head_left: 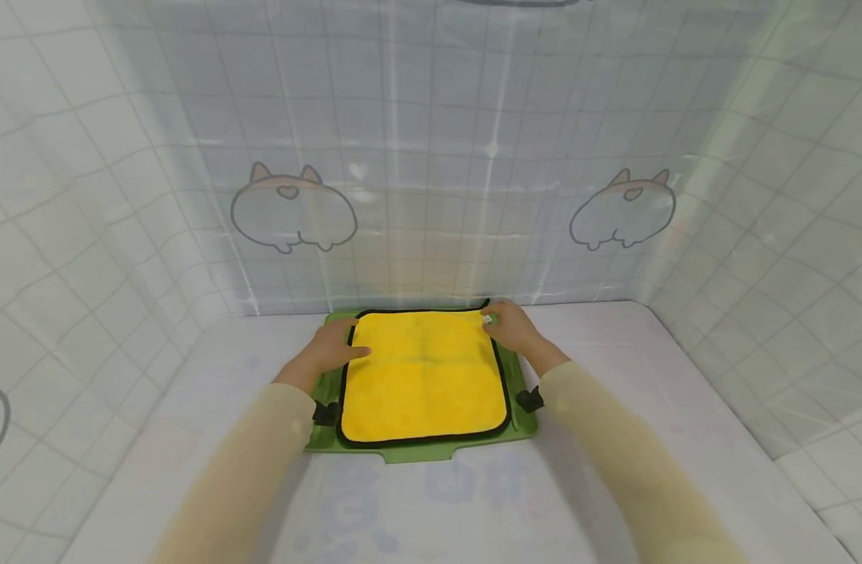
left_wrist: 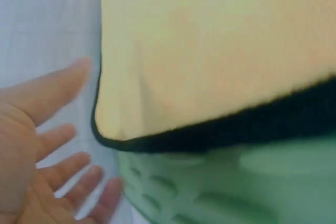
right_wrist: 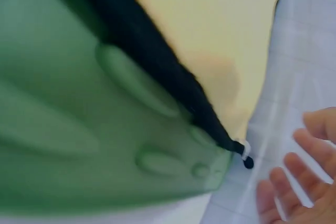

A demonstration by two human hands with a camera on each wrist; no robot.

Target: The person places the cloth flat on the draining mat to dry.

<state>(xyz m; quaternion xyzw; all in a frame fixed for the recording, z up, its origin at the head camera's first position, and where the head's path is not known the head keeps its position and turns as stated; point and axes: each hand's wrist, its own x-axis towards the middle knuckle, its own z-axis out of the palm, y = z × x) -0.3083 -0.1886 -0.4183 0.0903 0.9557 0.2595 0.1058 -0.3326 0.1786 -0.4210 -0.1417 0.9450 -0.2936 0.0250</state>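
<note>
A yellow cloth (head_left: 425, 392) with a black border lies spread over a green plastic board (head_left: 418, 453). Raised ridges and bumps show on the board in both wrist views. My left hand (head_left: 325, 348) is at the cloth's far left corner, its thumb over the yellow in the head view. In the left wrist view its fingers are spread, with nothing gripped. At the far right corner is my right hand (head_left: 513, 327), beside a small white tag (right_wrist: 246, 149). The right wrist view shows its fingers spread and apart from the cloth.
The board rests on a white tabletop (head_left: 431, 517) with faint printing. A white grid-patterned curtain (head_left: 445, 157) with cartoon animals stands right behind it, and similar sheets (head_left: 64, 235) rise on both sides. Dark straps (head_left: 326, 413) sit at the wrists.
</note>
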